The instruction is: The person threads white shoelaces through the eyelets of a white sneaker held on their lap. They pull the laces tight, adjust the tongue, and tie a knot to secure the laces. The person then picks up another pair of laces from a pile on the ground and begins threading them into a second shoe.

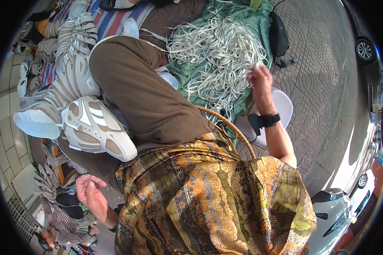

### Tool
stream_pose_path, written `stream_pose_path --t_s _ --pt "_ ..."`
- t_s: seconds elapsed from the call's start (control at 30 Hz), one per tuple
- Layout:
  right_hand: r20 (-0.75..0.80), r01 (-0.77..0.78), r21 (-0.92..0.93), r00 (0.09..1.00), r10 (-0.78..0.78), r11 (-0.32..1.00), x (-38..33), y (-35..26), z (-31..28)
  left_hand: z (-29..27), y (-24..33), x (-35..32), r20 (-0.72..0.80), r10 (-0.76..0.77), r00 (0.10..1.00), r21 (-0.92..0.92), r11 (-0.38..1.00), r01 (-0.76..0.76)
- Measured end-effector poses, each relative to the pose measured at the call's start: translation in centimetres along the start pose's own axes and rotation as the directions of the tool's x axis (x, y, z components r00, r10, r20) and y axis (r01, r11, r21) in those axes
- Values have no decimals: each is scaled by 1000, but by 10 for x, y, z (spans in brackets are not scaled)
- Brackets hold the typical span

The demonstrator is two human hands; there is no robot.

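Observation:
Across my lap lies a beige and white sneaker upper [84, 140] with mesh panels, its toe pointing toward my body. My left hand [92, 196] is held off to its lower left, fingers loosely bent and apart, with nothing seen in them. A large tangle of white shoelaces [219, 55] is heaped on a green cloth [259, 21] at the far right. At that heap's right edge is my right hand [261, 83], its fingers drawn together and slightly blurred. Whether a lace is between them cannot be made out. A black band circles the right wrist.
Nested shoe uppers [74, 55] run in rows on a striped sheet [108, 21] at the left. A curved wicker handle [230, 123] rises beside my right thigh. A white plastic stool [283, 110] stands beyond my right wrist. Parked cars [338, 216] line the right side.

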State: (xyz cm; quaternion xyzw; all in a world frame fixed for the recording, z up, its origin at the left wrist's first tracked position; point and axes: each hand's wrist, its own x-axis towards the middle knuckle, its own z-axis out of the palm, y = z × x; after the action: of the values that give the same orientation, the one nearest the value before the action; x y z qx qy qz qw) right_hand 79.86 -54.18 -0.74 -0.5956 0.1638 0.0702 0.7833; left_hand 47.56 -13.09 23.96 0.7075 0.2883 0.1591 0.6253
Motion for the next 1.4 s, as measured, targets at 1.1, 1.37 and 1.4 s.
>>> stream_pose_path --t_s 1.1,1.37,1.4 --pt "897 752 384 -167 -408 536 -181 -133 207 114 39 38 769 14 639 252 912 -324" --pt "911 637 150 208 -356 756 -111 -111 178 90 69 59 558 180 810 45 968 -246" --pt "886 589 -80 411 -213 804 -93 -100 166 78 75 68 506 244 827 -15 961 -274"
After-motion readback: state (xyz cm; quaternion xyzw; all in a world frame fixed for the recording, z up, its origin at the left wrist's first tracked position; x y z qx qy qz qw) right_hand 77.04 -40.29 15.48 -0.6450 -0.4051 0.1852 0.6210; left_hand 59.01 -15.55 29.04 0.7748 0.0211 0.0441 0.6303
